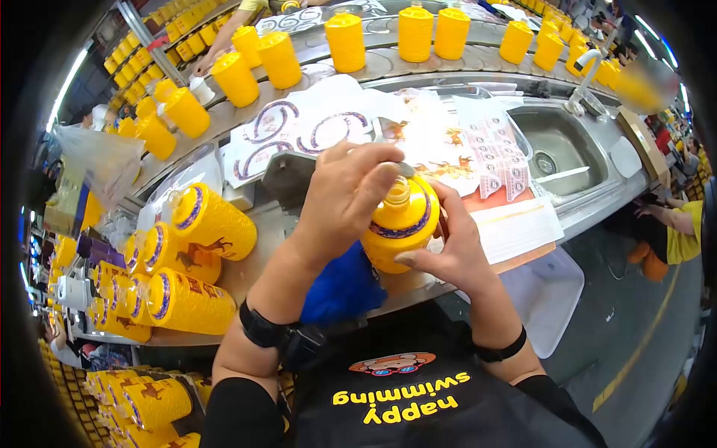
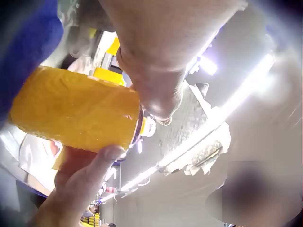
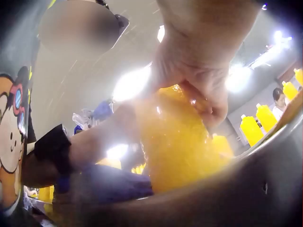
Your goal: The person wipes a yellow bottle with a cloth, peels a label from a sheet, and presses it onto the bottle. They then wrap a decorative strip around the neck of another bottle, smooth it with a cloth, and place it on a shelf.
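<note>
A yellow bottle (image 1: 400, 231) with a textured body, a clear neck and a dark patterned band round its shoulder stands tilted in front of the person. The right hand (image 1: 461, 246) holds it from the side, thumb low on the body and fingers behind. Over the neck, the left hand (image 1: 345, 196) has its fingers curled, with a small grey piece (image 1: 404, 170) at the thumb and forefinger tips. In the left wrist view the right thumb presses on the yellow bottle (image 2: 78, 111) near the band. A blue cloth (image 1: 342, 287) lies below the bottle.
Finished-looking yellow bottles (image 1: 196, 302) with horse pictures lie stacked at the left. Sheets of curved band labels (image 1: 299, 134) and horse stickers (image 1: 452, 160) cover the bench. A metal sink (image 1: 556, 142) is at right. Plain yellow bottles (image 1: 344, 42) line a conveyor (image 1: 381, 71) behind.
</note>
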### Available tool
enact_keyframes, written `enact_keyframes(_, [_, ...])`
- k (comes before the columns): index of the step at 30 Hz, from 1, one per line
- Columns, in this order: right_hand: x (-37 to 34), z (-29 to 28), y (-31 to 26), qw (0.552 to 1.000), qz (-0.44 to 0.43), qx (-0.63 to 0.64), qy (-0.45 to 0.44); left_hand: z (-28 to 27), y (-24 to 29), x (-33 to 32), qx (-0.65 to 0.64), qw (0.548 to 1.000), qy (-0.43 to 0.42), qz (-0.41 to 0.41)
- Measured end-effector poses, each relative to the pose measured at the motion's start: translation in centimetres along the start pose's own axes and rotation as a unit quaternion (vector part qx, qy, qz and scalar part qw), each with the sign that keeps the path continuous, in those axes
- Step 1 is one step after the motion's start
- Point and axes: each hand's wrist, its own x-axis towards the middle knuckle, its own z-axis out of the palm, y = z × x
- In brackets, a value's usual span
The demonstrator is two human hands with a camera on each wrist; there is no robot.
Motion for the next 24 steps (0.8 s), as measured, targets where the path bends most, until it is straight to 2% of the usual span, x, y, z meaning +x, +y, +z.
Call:
enact_keyframes(1, [0.0, -0.2, -0.1, 1.0, -0.002, -0.02, -0.009, 0.3, -0.6, -1.0, -0.03, 0.998, 0.045, -0.013])
enact_keyframes(2, [-0.1, -0.4, -0.3, 0.999, -0.005, -0.039, -0.016, -0.3, -1.2, -2.4, -0.069, 0.995, 0.015, -0.071])
enact_keyframes(5, [-0.5, -0.7, 0.4, 0.995, -0.01, -0.093, -0.043, -0.4, -0.9, -5.4, -0.144, 0.987, 0.021, -0.072])
enact_keyframes(6, [-0.6, -0.7, 0.7, 0.994, -0.012, -0.1, -0.045, -1.2, -1.2, -6.1, -0.11, 0.991, -0.053, -0.062])
enact_keyframes(9, [-1.1, -0.3, 1.3, 0.994, -0.014, -0.097, -0.038, 0.4, -0.8, -7.9, -0.04, 0.99, -0.105, -0.089])
enact_keyframes(10, [-1.3, -0.3, 1.3, 0.994, -0.011, -0.104, -0.03, 1.1, -1.3, -7.9, -0.059, 0.992, -0.099, -0.057])
enact_keyframes(13, [-0.6, -0.4, -0.4, 0.994, -0.009, -0.106, -0.03, 0.5, -1.0, -6.9, -0.046, 0.992, -0.097, -0.063])
enact_keyframes(14, [-0.2, -0.5, -2.1, 0.995, -0.007, -0.095, -0.035, 0.1, 0.0, -6.3, -0.105, 0.989, -0.08, -0.063])
enact_keyframes(17, [1.0, 0.5, -5.9, 0.996, -0.05, 0.028, -0.066, -1.6, 2.7, -6.3, -0.304, 0.943, 0.005, -0.137])
enact_keyframes(18, [1.3, 1.0, -7.0, 0.995, -0.043, 0.0, -0.086, -2.8, 3.3, -6.2, -0.301, 0.944, 0.013, -0.136])
enact_keyframes(19, [1.7, 1.5, -7.7, 0.993, -0.039, -0.03, -0.104, -3.4, 4.3, -6.5, -0.349, 0.921, 0.052, -0.164])
enact_keyframes(21, [2.8, 3.9, -6.8, 0.987, -0.054, 0.025, -0.151, -4.5, 3.3, -8.2, -0.395, 0.884, 0.085, -0.235])
enact_keyframes(23, [2.9, 5.6, -5.5, 0.979, 0.034, -0.015, -0.199, -5.1, 1.8, -10.2, -0.43, 0.843, 0.096, -0.307])
enact_keyframes(24, [3.1, 6.6, -4.6, 0.979, 0.034, -0.005, -0.199, -5.4, 1.0, -10.9, -0.447, 0.82, 0.103, -0.343])
